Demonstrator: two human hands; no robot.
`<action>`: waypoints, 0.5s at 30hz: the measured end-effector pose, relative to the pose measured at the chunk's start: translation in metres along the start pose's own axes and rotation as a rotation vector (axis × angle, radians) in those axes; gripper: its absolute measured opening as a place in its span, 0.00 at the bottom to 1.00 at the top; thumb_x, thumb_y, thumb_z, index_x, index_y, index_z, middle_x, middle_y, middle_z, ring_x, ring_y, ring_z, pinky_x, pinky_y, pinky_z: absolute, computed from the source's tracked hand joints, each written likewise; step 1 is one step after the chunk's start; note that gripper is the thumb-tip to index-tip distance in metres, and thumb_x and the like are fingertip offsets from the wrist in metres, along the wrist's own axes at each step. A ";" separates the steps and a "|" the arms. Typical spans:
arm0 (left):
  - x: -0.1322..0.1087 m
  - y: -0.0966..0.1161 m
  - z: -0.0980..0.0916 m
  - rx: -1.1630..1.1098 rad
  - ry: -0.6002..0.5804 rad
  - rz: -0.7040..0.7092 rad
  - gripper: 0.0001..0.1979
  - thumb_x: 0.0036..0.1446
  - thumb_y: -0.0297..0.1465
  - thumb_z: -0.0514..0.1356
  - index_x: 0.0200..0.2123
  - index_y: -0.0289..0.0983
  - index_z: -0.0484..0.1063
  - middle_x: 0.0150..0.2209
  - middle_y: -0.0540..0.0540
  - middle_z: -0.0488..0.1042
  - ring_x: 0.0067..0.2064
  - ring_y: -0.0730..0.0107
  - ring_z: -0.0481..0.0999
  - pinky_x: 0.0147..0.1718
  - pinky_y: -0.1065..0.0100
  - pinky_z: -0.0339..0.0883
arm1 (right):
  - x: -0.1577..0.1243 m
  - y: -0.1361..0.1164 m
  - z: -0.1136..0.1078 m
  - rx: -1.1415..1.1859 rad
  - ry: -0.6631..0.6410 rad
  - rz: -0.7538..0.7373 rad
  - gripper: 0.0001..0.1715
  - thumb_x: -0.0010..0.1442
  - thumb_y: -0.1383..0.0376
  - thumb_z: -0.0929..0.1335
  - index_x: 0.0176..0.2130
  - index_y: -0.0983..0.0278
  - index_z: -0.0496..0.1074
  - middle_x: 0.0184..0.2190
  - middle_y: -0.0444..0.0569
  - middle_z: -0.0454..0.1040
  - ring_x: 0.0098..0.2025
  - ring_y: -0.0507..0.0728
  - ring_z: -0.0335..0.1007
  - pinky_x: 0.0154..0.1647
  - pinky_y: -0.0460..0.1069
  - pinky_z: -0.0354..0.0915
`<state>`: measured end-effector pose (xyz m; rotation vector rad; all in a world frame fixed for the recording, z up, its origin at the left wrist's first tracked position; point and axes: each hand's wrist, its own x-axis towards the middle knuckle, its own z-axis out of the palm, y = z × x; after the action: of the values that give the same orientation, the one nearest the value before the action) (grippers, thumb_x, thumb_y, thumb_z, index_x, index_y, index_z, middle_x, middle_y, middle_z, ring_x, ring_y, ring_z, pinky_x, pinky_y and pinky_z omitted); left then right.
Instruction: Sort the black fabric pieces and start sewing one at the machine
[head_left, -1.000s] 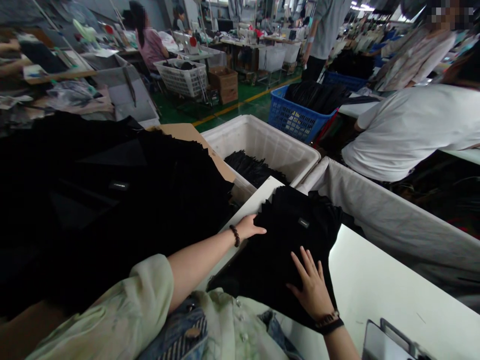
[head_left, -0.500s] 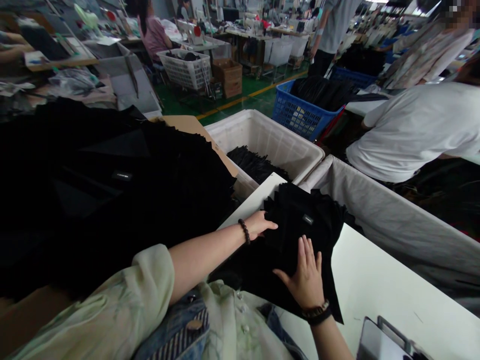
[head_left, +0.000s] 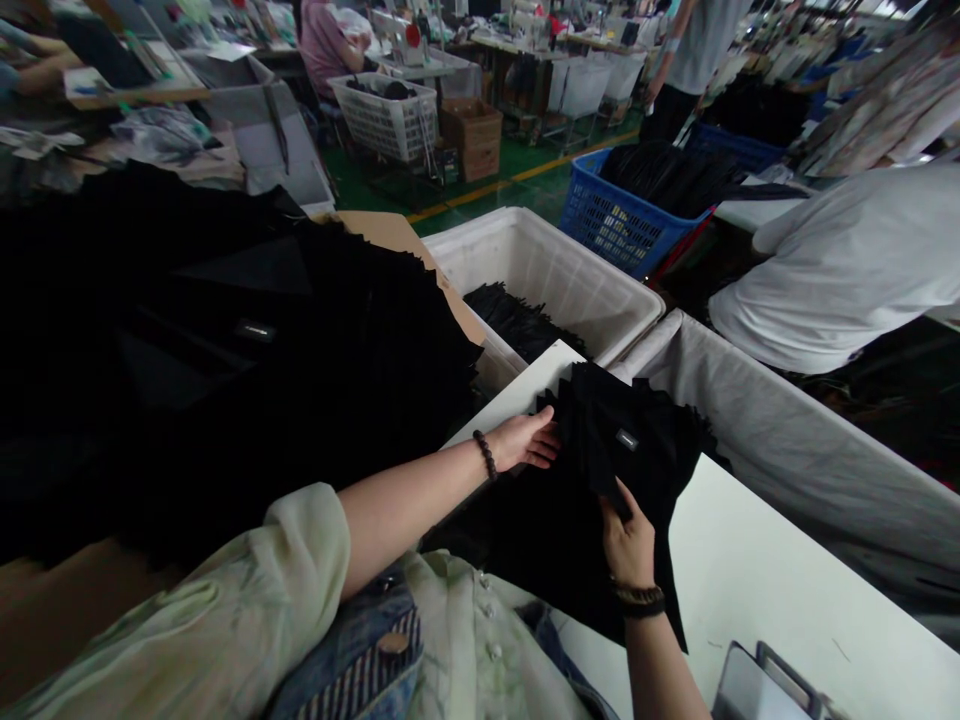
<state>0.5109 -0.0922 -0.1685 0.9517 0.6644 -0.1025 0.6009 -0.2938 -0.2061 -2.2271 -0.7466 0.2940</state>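
A stack of black fabric pieces [head_left: 652, 400] lies on the white tabletop, the top one bearing a small light label [head_left: 627, 440]. My right hand [head_left: 630, 545] pinches the near edge of the top fabric piece between thumb and fingers, lifting it slightly. At the stack's left edge is my left hand [head_left: 527, 441], open, its fingers stretched out and the thumb raised. More black cloth [head_left: 555, 560] spreads under my right hand toward my body.
A big heap of black fabric [head_left: 225, 400] rises at my left. Beyond the white table [head_left: 757, 550] stand a white bin [head_left: 600, 290] with black pieces inside and a grey cloth-lined bin [head_left: 720, 370]. A metal device [head_left: 757, 680] sits at the front right. A person in white [head_left: 840, 270] bends at the right.
My right hand has gone from lying flat on the fabric to gripping its edge. My left hand has turned, its thumb now up. The view has shifted slightly left.
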 end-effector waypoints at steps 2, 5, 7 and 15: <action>0.003 -0.008 -0.009 0.111 0.100 0.015 0.23 0.62 0.42 0.39 0.39 0.32 0.65 0.35 0.43 0.70 0.33 0.72 0.73 0.33 0.69 0.67 | 0.005 -0.003 -0.007 0.064 0.001 0.045 0.29 0.53 0.53 0.60 0.48 0.68 0.67 0.41 0.55 0.73 0.44 0.61 0.68 0.43 0.53 0.64; 0.007 -0.021 -0.019 0.247 0.199 0.016 0.14 0.59 0.34 0.48 0.38 0.31 0.66 0.33 0.44 0.71 0.34 0.71 0.72 0.34 0.71 0.65 | 0.012 -0.005 -0.015 0.143 0.009 0.103 0.30 0.51 0.52 0.61 0.49 0.65 0.67 0.46 0.51 0.71 0.49 0.60 0.64 0.49 0.53 0.59; 0.009 -0.029 -0.021 0.353 0.241 0.018 0.07 0.52 0.29 0.54 0.34 0.31 0.68 0.31 0.46 0.71 0.35 0.68 0.71 0.35 0.70 0.64 | 0.017 -0.002 -0.020 0.172 0.029 0.174 0.31 0.50 0.50 0.62 0.47 0.66 0.68 0.44 0.50 0.71 0.48 0.60 0.64 0.49 0.53 0.59; 0.011 -0.047 -0.015 0.626 0.193 0.034 0.13 0.41 0.27 0.62 0.34 0.33 0.71 0.32 0.47 0.74 0.37 0.63 0.72 0.38 0.67 0.63 | 0.030 0.015 -0.038 0.209 0.072 0.417 0.32 0.49 0.48 0.63 0.39 0.71 0.72 0.23 0.49 0.73 0.29 0.59 0.71 0.28 0.50 0.65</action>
<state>0.4957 -0.1064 -0.2143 1.5885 0.8123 -0.1966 0.6474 -0.3065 -0.1896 -2.1629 -0.1954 0.4688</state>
